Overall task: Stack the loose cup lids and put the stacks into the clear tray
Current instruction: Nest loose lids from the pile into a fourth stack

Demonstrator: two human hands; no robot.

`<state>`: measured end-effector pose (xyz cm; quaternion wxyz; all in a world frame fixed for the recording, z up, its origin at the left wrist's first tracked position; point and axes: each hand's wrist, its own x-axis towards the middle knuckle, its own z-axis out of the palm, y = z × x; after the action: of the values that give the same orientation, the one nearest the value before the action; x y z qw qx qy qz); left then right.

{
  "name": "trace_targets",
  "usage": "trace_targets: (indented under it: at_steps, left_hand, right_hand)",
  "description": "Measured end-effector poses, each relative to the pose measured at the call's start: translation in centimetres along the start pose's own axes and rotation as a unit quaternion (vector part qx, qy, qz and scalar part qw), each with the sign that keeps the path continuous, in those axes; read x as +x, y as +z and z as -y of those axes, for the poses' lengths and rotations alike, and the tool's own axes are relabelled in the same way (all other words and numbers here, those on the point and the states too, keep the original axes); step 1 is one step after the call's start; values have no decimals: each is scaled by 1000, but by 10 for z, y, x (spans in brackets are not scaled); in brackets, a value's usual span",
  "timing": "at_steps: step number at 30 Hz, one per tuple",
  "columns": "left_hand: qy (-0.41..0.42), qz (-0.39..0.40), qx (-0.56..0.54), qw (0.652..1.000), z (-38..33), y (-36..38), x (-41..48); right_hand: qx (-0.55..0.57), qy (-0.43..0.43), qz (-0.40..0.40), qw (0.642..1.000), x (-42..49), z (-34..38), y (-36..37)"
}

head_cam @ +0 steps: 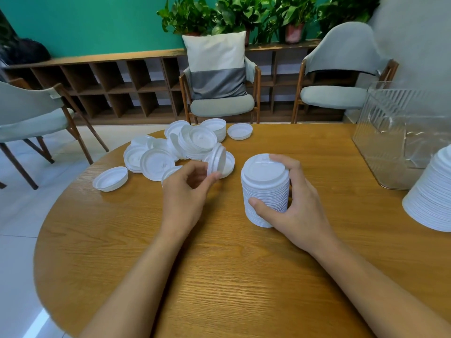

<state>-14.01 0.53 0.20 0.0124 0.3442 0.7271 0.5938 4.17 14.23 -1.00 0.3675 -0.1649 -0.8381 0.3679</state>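
Observation:
A tall stack of white cup lids (266, 189) stands upright on the round wooden table (231, 276), and my right hand (292, 206) wraps around it, thumb in front and fingers behind. My left hand (188, 191) pinches a single white lid (216, 162) held on edge just left of the stack. Behind it lies a pile of loose lids (170, 150), some upside down. The clear tray (400, 132) stands at the right of the table. A second big lid stack (432, 193) sits at the right edge, in front of the tray.
Three grey chairs surround the table: one at the left (31, 118), one at the back with a cushion (219, 76), one at the back right (341, 69). A low wooden shelf (109, 81) and potted plants line the green wall.

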Motion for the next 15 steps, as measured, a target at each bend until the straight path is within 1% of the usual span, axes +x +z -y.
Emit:
trace_targets:
  at_steps: [2, 7, 11, 13, 15]
  left_hand:
    - [-19, 7, -58, 998, -5, 0, -1]
    - [-38, 1, -128, 991, -9, -1, -2]
    - [-83, -3, -204, 975, -18, -3, -2]
    - [-105, -5, -223, 969, -21, -3, -1]
    - [-116, 8, -252, 961, -23, -4, 4]
  right_hand:
    - [2, 1, -4, 1000, 1, 0, 0]
    - [4, 1, -4, 1000, 1, 0, 0]
    - [15, 0, -1, 1000, 1, 0, 0]
    - [20, 5, -3, 1000, 1, 1, 0]
    - [30, 10, -9, 999, 1, 3, 1]
